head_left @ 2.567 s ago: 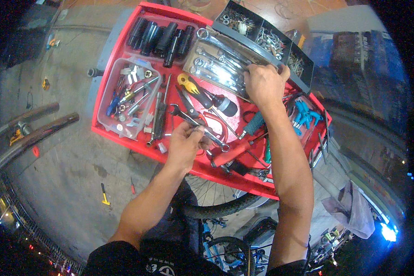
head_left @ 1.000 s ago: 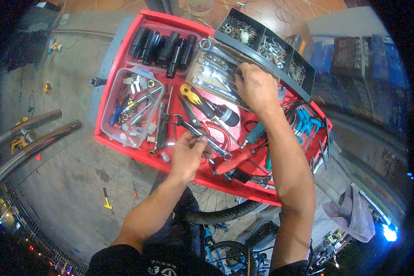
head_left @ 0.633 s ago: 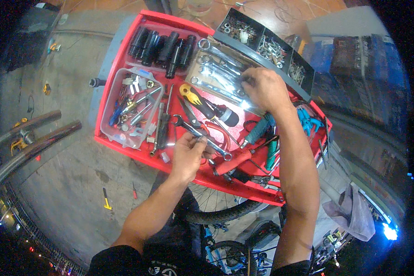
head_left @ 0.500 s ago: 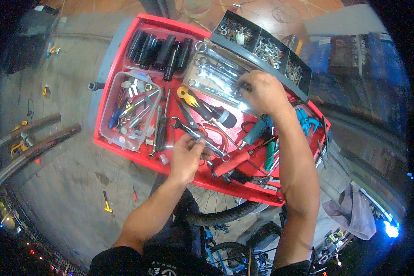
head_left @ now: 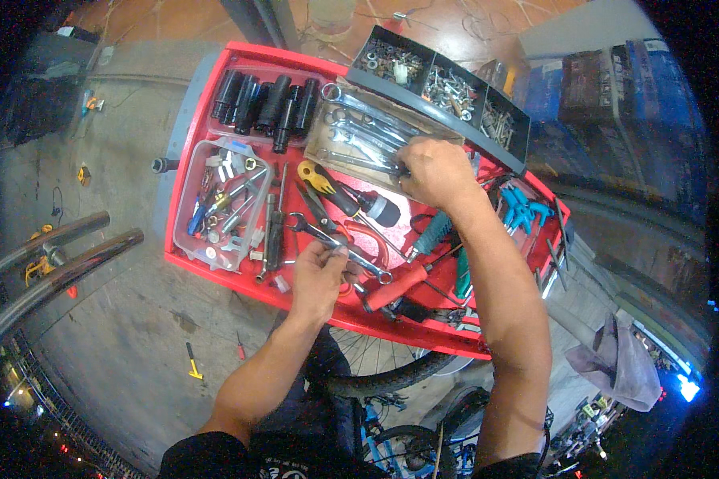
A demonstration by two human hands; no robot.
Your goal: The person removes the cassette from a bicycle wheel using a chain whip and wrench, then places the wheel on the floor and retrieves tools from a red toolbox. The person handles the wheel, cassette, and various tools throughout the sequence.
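Observation:
My left hand (head_left: 319, 279) is closed around a combination wrench (head_left: 352, 254), fingers and thumb gripping its shaft. The open jaw points up and left, the ring end down and right, above the tools in a red tray (head_left: 240, 281). Farther right, my right hand (head_left: 439, 172) reaches into a cardboard box (head_left: 321, 153) of shiny combination wrenches (head_left: 363, 132). Its fingers curl down at the wrenches' right ends, and the hand covers what the fingertips grip. Yellow-and-black pliers (head_left: 321, 179) and a red-handled screwdriver (head_left: 399, 291) lie between the hands.
Black sockets (head_left: 276, 105) and a clear bin (head_left: 180, 191) of small parts fill the tray's left side. A divided dark box (head_left: 423, 89) of bolts and nuts sits along the far edge. Teal-handled tools (head_left: 521, 209) lie at right. A bicycle wheel (head_left: 379, 379) is below the near edge.
The whole view has shifted slightly left and down. My left hand still holds the wrench at nearly the same angle. My right hand stays at the wrench box, its fingers curled over the wrench ends.

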